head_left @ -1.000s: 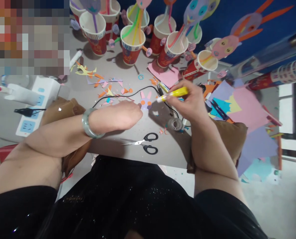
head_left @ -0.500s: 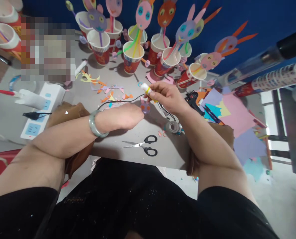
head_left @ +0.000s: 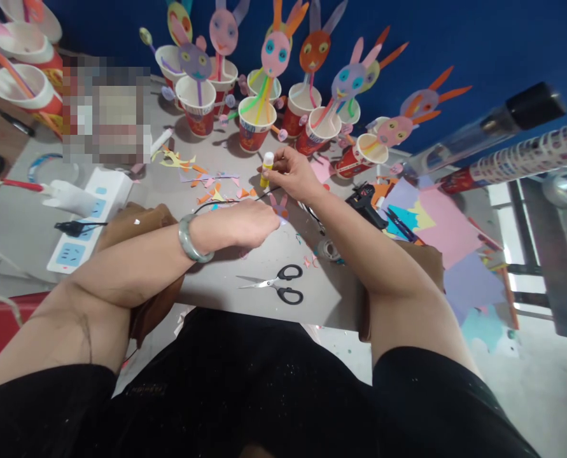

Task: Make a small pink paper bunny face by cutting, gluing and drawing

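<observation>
My right hand (head_left: 296,173) has its thumb and fingers closed on a glue stick (head_left: 266,169), which stands upright with its white cap end up, near the cup row. Below it, my left hand (head_left: 249,224) is closed, its fingertips on a small paper rabbit head (head_left: 279,205) in purple with pink ears and orange spots. The left fingers hide part of that cutout. Toward me lie black-handled scissors (head_left: 274,284), apart from both hands. A thin black cable (head_left: 216,202) passes behind my left hand.
Paper cups (head_left: 257,130) with paper animal heads line the back. Paper scraps (head_left: 216,187) litter the left middle. A glue gun (head_left: 366,205), a tape roll (head_left: 329,249) and coloured paper (head_left: 448,222) lie to the right. A power strip (head_left: 80,219) is at left.
My right hand has moved slightly left with the glue stick, which has gone from tilted to upright. My left hand stays at the paper rabbit head. The view has shifted a little.
</observation>
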